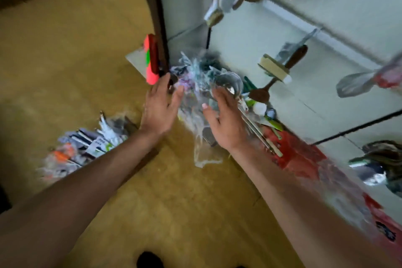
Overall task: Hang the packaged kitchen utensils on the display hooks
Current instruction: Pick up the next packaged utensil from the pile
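A heap of utensils in clear plastic bags lies on the floor at the foot of the pale display wall. My left hand reaches to its left side, fingers straight, tips at the bags. My right hand is spread over the heap's right side, above long metal ladles. Neither hand holds anything. Packaged spoons and a brush hang on hooks on the wall. The whole view is blurred by motion.
A second pile of packaged items lies on the tan floor at the left. A pink and green object leans on a dark post. Red packets lie along the wall's base. Empty black hooks stick out at right.
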`<state>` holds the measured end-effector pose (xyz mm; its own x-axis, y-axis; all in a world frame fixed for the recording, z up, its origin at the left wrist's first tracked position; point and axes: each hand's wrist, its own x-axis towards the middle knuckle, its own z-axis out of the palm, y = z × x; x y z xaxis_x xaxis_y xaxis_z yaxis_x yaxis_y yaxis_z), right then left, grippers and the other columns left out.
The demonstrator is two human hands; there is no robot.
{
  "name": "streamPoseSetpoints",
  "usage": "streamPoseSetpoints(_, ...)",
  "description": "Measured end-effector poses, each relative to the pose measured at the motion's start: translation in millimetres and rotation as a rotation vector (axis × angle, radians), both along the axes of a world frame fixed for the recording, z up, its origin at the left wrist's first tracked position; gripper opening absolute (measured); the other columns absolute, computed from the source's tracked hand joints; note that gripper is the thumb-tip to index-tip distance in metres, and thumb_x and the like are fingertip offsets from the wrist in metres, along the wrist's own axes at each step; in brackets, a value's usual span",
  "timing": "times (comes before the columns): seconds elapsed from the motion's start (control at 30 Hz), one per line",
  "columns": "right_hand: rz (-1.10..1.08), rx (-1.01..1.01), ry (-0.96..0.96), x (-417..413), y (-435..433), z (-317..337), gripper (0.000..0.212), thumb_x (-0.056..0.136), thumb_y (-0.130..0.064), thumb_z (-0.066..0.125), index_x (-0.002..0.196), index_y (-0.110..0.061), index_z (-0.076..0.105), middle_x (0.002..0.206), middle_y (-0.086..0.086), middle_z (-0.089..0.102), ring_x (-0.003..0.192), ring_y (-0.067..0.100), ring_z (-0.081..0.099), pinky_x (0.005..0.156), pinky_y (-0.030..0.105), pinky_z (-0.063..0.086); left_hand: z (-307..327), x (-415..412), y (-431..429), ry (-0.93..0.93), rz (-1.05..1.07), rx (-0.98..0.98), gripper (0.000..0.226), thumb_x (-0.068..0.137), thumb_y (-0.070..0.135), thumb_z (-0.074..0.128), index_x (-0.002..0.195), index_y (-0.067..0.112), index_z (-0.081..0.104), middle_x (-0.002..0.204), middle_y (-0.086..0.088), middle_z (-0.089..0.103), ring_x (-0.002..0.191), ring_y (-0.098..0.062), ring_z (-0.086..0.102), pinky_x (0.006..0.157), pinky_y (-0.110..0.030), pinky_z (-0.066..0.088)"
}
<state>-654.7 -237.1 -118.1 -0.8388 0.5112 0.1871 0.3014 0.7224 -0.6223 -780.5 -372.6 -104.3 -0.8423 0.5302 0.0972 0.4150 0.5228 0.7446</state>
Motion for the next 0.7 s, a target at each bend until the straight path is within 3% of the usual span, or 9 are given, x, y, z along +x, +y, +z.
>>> streamPoseSetpoints(0.2,0.181,0.242,-0.064,-129,-92,25,0.072,0.097,-0.061,0.026,0.149,-0.013,0.041,0.155,0.013,0.037,0.143,0.031,0.033,0.117,0.046,0.028,11,-100,-142,0.115,0.225,-0.090,0.082,0.092,0.067,0.029,0.150,0.008,0.039,0.156,-0.015,0.037,0.143,-0.033,0.031,0.118,-0.048,0.026)
streamPoseSetpoints(0.47,0.402,0.272,-0.124,-250,-226,14,0.072,0.097,-0.060,0.027,0.149,-0.012,0.039,0.155,0.015,0.036,0.143,0.031,0.033,0.114,0.049,0.032,15,-169,-301,0.127,0.440,-0.238,0.078,0.097,0.067,0.031,0.155,0.015,0.029,0.161,-0.010,0.030,0.148,-0.029,0.022,0.121,-0.050,0.019)
streamPoseSetpoints(0.7,0.543,0.232,-0.152,-326,-281,-29,0.074,0.095,-0.062,0.022,0.152,-0.015,0.033,0.160,0.012,0.027,0.147,0.028,0.025,0.118,0.043,0.022,-12,-212,-370,0.082,0.557,-0.350,0.076,0.097,0.067,0.031,0.157,0.019,0.025,0.162,-0.007,0.027,0.149,-0.025,0.018,0.123,-0.049,0.016)
